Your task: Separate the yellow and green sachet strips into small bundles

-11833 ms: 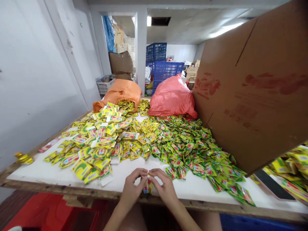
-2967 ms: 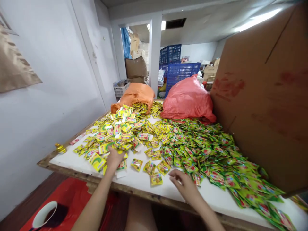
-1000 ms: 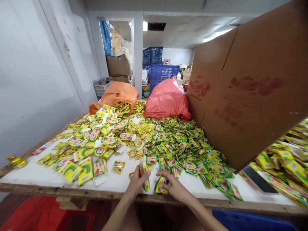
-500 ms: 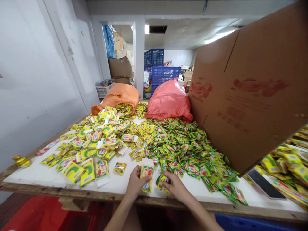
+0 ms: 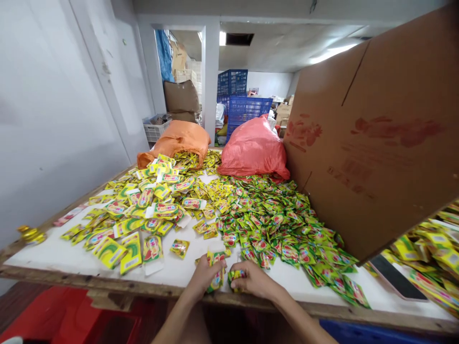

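Down at the near edge of the table (image 5: pixel 53 253), the left hand (image 5: pixel 203 278) is closed around a yellow packet (image 5: pixel 216 267), thumb on its front face and fingers behind. That packet stands nearly upright in the grip, its long axis running top to bottom, the upper end poking above the thumb and the lower end dropping toward the table edge. Just to its right, the right hand (image 5: pixel 253 282) has its fingertips curled shut on a small bunch of sachets (image 5: pixel 236 276), which sits between the thumb and the bent fingers; how the bunch is turned cannot be told, since the fingers cover most of it. The two hands nearly meet, and the packet and the bunch lie just beside each other.

Right in front of the hands a bare white patch of tabletop gives some room. Left of it lie larger yellow packs (image 5: pixel 122 246), flat and scattered; a single sachet (image 5: pixel 179 247) lies alone near the left hand. Ahead and to the right spreads a dense green pile (image 5: pixel 287 229), reaching close to the right hand. A big cardboard flap (image 5: pixel 373 143) leans over the right side, closing off that flank. Far back, an orange sack (image 5: pixel 179 138) and a pink sack (image 5: pixel 253 150) rest against the heaps.
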The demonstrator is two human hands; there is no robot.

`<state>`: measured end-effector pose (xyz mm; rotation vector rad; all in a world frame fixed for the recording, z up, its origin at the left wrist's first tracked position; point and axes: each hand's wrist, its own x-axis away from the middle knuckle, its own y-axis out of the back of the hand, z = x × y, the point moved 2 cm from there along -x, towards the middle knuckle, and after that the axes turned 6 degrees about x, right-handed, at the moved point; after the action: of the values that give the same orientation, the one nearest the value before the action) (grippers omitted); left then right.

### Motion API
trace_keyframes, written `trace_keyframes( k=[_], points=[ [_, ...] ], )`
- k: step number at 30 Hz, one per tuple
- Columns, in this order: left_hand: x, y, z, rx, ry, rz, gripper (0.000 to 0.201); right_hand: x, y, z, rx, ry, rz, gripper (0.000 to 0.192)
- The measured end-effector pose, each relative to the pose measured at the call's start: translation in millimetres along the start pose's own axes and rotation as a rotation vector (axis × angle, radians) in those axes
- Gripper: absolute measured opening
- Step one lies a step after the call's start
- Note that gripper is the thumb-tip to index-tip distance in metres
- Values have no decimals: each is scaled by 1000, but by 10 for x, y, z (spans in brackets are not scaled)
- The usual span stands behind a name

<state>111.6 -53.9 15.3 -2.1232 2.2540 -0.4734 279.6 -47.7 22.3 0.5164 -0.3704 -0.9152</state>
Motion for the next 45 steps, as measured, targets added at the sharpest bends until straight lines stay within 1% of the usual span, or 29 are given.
trace_keyframes(
  k=[1,2,4,6,7,9,11,13,15,19,22,24,27,32,35,38,41,45],
  points=[
    [-6,2,7,-14,9,8,31,-16,30,1,-71,10,-29,16],
    [-8,-1,8,-26,13,21,29,-37,70,15,-142,17,-90,18],
    [-3,-26,-12,-45,8,74,22,-102,155,82,-258,7,-282,24],
    [10,-69,-51,-35,-7,149,16,-202,197,195,-306,-17,-489,30],
    [18,-90,-71,-17,-9,178,13,-264,190,262,-310,-23,-568,32],
    [30,-121,-99,17,12,191,9,-402,124,390,-300,-5,-660,32],
    [39,-132,-112,41,21,174,8,-520,26,472,-261,38,-726,29],
    [42,-128,-106,59,17,167,9,-585,-55,488,-170,89,-790,26],
    [36,-116,-81,93,17,173,12,-595,-90,451,-46,131,-833,24],
    [11,-88,-12,119,60,203,15,-557,-34,354,169,168,-817,22],
    [4,-71,-4,71,37,232,12,-562,38,351,289,165,-829,26],
    [8,-57,-20,9,5,240,9,-593,72,382,358,156,-829,28],
    [19,-39,-36,-56,-6,252,8,-640,108,463,443,173,-791,32],
    [33,-32,-36,-52,16,266,7,-623,137,604,604,322,-724,32],
    [38,-38,-51,25,25,297,12,-552,138,605,626,403,-677,27],
    [46,-41,-76,118,37,320,19,-449,146,552,596,446,-541,22],
    [59,-46,-100,107,39,343,22,-337,193,537,542,426,-434,17],
    [65,-63,-125,45,60,339,24,-251,279,678,568,385,-365,8]
  ],
)
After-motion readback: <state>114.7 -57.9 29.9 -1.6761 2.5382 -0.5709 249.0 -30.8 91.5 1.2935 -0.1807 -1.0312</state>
